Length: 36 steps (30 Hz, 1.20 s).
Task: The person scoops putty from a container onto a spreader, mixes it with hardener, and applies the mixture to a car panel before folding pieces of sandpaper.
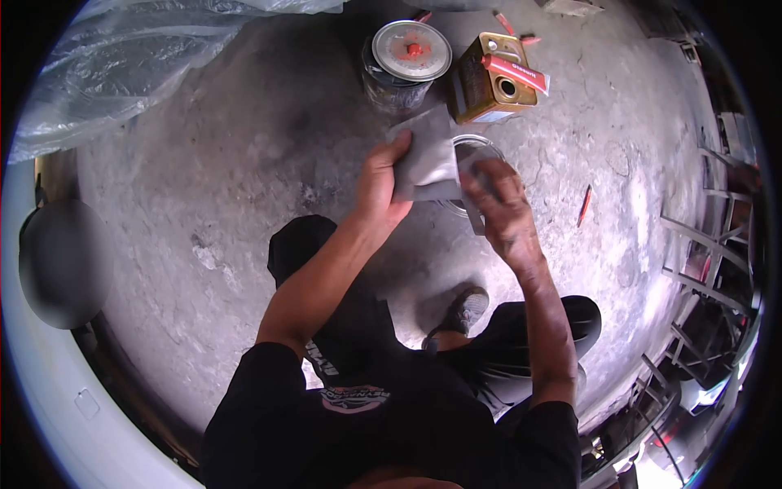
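Note:
A flat grey piece [430, 159], perhaps a sheet or pad, is gripped along its left edge by my left hand [381, 181], thumb on top. At its right side my right hand [503, 204] is blurred, its fingers curled over a thin grey strip or scraper [476, 213]; its exact shape is unclear. Beneath both hands, an open round tin [489, 145] stands on the floor, mostly covered by them. Just beyond are a lidded can [411, 50] with red smears on top and a rectangular metal tin [472, 85] with a red tube [521, 73] lying across it.
Concrete floor [204, 155] surrounds my legs and shoe [468, 308]. A red pen-like object [584, 205] lies to the right. Plastic sheeting [122, 73] hangs at the upper left, a light-coloured car panel [73, 399] curves along the left, and metal frames [709, 236] line the right.

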Available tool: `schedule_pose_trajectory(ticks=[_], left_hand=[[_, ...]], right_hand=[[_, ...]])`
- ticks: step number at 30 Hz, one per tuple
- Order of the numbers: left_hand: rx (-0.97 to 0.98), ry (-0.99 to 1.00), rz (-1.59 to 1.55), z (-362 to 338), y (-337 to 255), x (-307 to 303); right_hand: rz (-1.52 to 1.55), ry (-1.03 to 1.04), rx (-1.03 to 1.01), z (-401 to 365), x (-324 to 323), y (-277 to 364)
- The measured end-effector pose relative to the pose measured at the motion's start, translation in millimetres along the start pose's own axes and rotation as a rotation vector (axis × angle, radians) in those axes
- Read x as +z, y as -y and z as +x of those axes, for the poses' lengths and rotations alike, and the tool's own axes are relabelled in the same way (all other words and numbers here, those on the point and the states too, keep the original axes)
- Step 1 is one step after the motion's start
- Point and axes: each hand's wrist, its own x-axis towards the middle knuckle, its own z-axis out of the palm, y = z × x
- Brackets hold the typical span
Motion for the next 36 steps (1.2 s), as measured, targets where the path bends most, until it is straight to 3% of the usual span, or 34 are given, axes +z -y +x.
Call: schedule_pose_trajectory(ticks=[2,4,7,8,10,12,15,18,26,30,32,36], left_hand=[[0.08,0.118,0.048,-11.6,-20.0,18.5],[0.173,0.091,0.084,-10.2,-30.9,26.0],[0.142,-0.236,0.048,2.2,-30.5,3.4],[0.148,-0.235,0.045,4.8,-31.4,-1.1],[0.186,-0.241,0.044,7.3,-33.3,-8.8],[0.197,-0.247,0.053,6.2,-34.0,-12.0],[0.202,-0.25,0.062,3.7,-34.4,-14.1],[0.215,-0.229,0.059,2.8,-35.5,-14.6],[0.202,-0.227,0.047,-3.6,-40.7,-11.2],[0.201,-0.156,0.05,-1.5,-38.7,-17.2],[0.19,-0.136,0.064,-1.6,-37.1,-19.6],[0.192,-0.142,0.057,-3.6,-37.6,-16.5]], right_hand=[[-0.081,0.169,-0.02,-11.2,11.0,-13.7],[-0.005,0.07,0.024,13.1,14.8,-20.3],[0.144,-0.151,0.205,50.5,20.9,-21.8],[0.144,-0.15,0.199,68.2,25.3,-21.7],[-0.114,-0.096,0.235,106.3,35.4,-28.0],[-0.224,-0.135,0.089,141.5,56.9,-56.3],[-0.313,-0.098,0.064,174.0,79.7,-87.5],[-0.314,-0.131,0.012,187.5,96.5,-106.0],[-0.404,0.04,0.144,206.5,101.6,-113.3],[-0.373,-0.088,0.034,208.1,110.9,-123.4],[-0.445,0.016,0.107,207.8,117.4,-133.2],[-0.416,0.027,0.121,208.4,113.0,-126.3]])
